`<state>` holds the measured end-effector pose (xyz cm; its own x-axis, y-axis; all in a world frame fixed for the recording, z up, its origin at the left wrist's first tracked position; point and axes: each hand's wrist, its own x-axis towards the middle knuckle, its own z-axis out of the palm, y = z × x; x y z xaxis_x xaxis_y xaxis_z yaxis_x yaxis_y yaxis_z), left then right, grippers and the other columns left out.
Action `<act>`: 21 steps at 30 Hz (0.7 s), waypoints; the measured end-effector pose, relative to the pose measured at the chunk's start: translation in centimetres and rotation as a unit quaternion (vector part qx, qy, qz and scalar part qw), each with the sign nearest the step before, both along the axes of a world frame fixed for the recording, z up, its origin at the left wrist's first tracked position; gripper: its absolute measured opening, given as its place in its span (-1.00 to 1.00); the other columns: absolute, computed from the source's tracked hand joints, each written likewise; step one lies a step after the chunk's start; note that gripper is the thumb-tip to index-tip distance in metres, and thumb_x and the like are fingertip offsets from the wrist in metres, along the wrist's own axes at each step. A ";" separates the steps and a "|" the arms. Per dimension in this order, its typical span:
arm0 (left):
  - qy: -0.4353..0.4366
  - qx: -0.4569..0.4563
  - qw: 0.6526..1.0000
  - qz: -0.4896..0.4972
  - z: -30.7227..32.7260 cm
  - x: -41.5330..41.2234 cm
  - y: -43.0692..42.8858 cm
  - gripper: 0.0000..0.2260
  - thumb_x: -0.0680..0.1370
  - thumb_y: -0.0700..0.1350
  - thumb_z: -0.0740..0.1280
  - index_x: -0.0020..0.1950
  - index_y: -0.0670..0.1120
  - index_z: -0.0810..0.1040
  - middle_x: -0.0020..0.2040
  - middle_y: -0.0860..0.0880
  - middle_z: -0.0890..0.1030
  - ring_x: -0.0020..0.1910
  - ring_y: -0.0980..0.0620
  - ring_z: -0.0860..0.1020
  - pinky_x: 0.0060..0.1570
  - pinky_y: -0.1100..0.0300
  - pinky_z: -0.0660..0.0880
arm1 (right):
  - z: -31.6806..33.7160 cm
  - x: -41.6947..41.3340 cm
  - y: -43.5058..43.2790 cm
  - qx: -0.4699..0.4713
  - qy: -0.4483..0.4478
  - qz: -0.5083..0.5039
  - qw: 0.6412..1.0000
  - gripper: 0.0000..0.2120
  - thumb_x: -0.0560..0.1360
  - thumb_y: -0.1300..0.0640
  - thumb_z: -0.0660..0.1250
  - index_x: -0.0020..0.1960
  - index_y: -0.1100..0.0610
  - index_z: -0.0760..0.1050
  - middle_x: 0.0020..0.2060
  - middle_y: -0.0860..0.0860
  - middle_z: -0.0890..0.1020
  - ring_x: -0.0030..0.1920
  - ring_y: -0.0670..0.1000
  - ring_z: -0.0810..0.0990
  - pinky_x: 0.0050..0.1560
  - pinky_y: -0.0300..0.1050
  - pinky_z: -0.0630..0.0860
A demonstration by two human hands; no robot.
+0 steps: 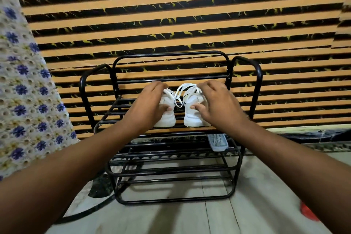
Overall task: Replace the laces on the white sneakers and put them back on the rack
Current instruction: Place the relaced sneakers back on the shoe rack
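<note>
Two hands, one white pair, top shelf of the single black rack (82, 85).
My left hand (150, 104) curls its fingers round the left sneaker (167, 118), my right hand (218, 102) round the right sneaker (192, 118), hiding their tops; one pale blue tray (217, 142) sits a shelf below.

The wall (171, 15) behind is banded in orange and black stripes, the black ones veined with yellow like marble. At the left hangs a pale crocheted fabric (22, 100) dotted with blue flowers. A pale blue-grey item (217, 142), perhaps a slipper, shows right of centre. On the light floor (180, 218) a black cable (89, 213) curves at the left, and a blurred red object (308, 213) lies at the right.
</note>
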<state>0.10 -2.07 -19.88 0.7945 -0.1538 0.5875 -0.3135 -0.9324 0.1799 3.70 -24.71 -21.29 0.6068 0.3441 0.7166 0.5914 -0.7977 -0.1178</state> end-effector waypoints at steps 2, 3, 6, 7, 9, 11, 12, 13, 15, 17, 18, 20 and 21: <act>-0.043 -0.032 0.998 -0.022 0.1 -1.6 -1.7 -0.50 0.57 -0.09 0.47 0.47 -0.08 0.42 0.41 0.00 0.46 0.38 0.05 0.41 0.31 0.24 0.30 | -0.3 -1.6 -1.0 0.082 -0.001 -0.008 0.997 -0.52 0.53 -0.10 0.42 0.36 0.09 0.46 0.19 0.02 0.51 0.26 0.04 0.44 0.19 0.03 0.49; -0.058 -0.055 0.996 -0.036 0.1 -2.2 -2.7 -0.53 0.57 -0.08 0.47 0.45 -0.07 0.44 0.39 0.02 0.48 0.35 0.09 0.42 0.29 0.25 0.32 | -0.3 -2.3 -1.6 0.124 0.008 -0.008 0.992 -0.57 0.53 -0.07 0.42 0.33 0.08 0.48 0.17 0.01 0.51 0.23 0.02 0.45 0.17 -0.02 0.49; -0.080 -0.133 0.985 -0.073 -0.6 -3.7 -6.3 -0.67 0.60 -0.03 0.44 0.33 -0.06 0.52 0.25 0.05 0.56 0.21 0.15 0.49 0.23 0.14 0.49 | -0.1 -4.6 -4.2 0.222 0.026 -0.015 0.975 -0.71 0.52 0.03 0.44 0.20 0.07 0.55 0.06 -0.03 0.56 0.10 -0.02 0.54 0.10 -0.05 0.55; -0.076 -0.163 0.980 -0.088 -1.0 -4.2 -7.9 -0.70 0.60 -0.03 0.43 0.30 -0.06 0.53 0.21 0.05 0.58 0.18 0.14 0.52 0.21 0.09 0.53 | -0.1 -5.5 -5.5 0.239 0.028 -0.024 0.970 -0.75 0.51 0.05 0.45 0.16 0.08 0.57 0.02 -0.03 0.57 0.04 -0.04 0.56 0.06 -0.05 0.57; -0.056 -0.214 0.969 -0.109 -1.8 -5.0 -10.6 -0.75 0.60 -0.03 0.43 0.25 -0.06 0.55 0.17 0.06 0.60 0.14 0.14 0.55 0.18 0.07 0.56 | -0.2 -6.6 -7.7 0.262 0.037 -0.039 0.964 -0.82 0.50 0.07 0.45 0.08 0.07 0.58 -0.06 -0.04 0.60 -0.05 -0.06 0.58 -0.02 -0.06 0.60; -0.030 -0.245 0.960 -0.130 -2.6 -5.7 -13.2 -0.77 0.59 -0.04 0.44 0.22 -0.05 0.57 0.12 0.07 0.61 0.12 0.16 0.57 0.16 0.09 0.57 | -0.5 -7.7 -10.4 0.288 0.054 -0.050 0.955 -0.87 0.50 0.10 0.46 0.03 0.05 0.58 -0.12 -0.06 0.62 -0.09 -0.09 0.60 -0.05 -0.08 0.61; -0.012 -0.259 0.955 -0.145 -3.0 -6.1 -14.6 -0.77 0.59 -0.05 0.45 0.22 -0.04 0.57 0.11 0.07 0.62 0.11 0.16 0.58 0.14 0.09 0.59 | -0.7 -8.4 -11.9 0.298 0.064 -0.058 0.951 -0.88 0.50 0.11 0.46 0.02 0.05 0.58 -0.14 -0.07 0.63 -0.11 -0.10 0.61 -0.07 -0.11 0.61; 0.007 -0.275 0.949 -0.156 -3.3 -6.2 -15.8 -0.77 0.59 -0.06 0.46 0.21 -0.04 0.57 0.09 0.07 0.62 0.10 0.16 0.59 0.13 0.09 0.60 | -1.0 -8.6 -13.2 0.303 0.075 -0.065 0.948 -0.89 0.51 0.11 0.46 0.02 0.06 0.59 -0.17 -0.07 0.63 -0.12 -0.11 0.61 -0.08 -0.14 0.60; 0.045 -0.300 0.937 -0.172 -4.3 -5.9 -18.5 -0.78 0.58 -0.07 0.46 0.20 -0.03 0.56 0.08 0.06 0.61 0.09 0.15 0.59 0.13 0.06 0.62 | -1.9 -9.1 -16.2 0.314 0.095 -0.086 0.941 -0.92 0.52 0.12 0.45 -0.01 0.07 0.59 -0.20 -0.08 0.63 -0.14 -0.13 0.61 -0.14 -0.26 0.54; 0.066 -0.317 0.929 -0.181 -5.7 -5.3 -20.8 -0.79 0.58 -0.08 0.46 0.19 -0.01 0.57 0.06 0.07 0.62 0.08 0.15 0.60 0.13 0.04 0.62 | -3.5 -8.8 -18.9 0.323 0.115 -0.096 0.934 -0.95 0.52 0.14 0.45 -0.05 0.08 0.59 -0.22 -0.05 0.64 -0.17 -0.10 0.62 -0.20 -0.32 0.48; 0.076 -0.320 0.926 -0.186 -6.5 -4.8 -21.8 -0.79 0.58 -0.07 0.46 0.18 -0.01 0.57 0.05 0.08 0.62 0.07 0.15 0.60 0.13 0.03 0.62 | -4.5 -8.5 -20.1 0.328 0.125 -0.098 0.931 -0.95 0.51 0.14 0.45 -0.07 0.07 0.59 -0.23 -0.03 0.64 -0.17 -0.08 0.62 -0.21 -0.31 0.48; 0.108 -0.308 0.924 -0.202 -8.7 -3.5 -24.5 -0.79 0.58 -0.06 0.46 0.20 -0.03 0.57 0.05 0.06 0.63 0.07 0.15 0.60 0.13 0.03 0.61 | -7.0 -7.6 -22.9 0.336 0.142 -0.112 0.924 -0.95 0.50 0.15 0.46 -0.09 0.07 0.59 -0.26 -0.02 0.65 -0.20 -0.08 0.62 -0.21 -0.27 0.52; 0.126 -0.301 0.922 -0.209 -9.8 -2.9 -25.6 -0.78 0.59 -0.06 0.45 0.20 -0.04 0.57 0.05 0.04 0.62 0.08 0.13 0.60 0.13 0.03 0.61 | -8.2 -7.1 -24.0 0.337 0.147 -0.115 0.923 -0.95 0.50 0.16 0.46 -0.10 0.08 0.59 -0.27 -0.01 0.65 -0.22 -0.10 0.62 -0.20 -0.27 0.53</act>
<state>-2.81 -27.63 -29.64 0.8632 -0.1832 0.4704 -0.4994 -0.4471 0.7421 -3.40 -48.70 -29.45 0.8105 -0.2827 0.5130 0.2785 -0.5845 -0.7621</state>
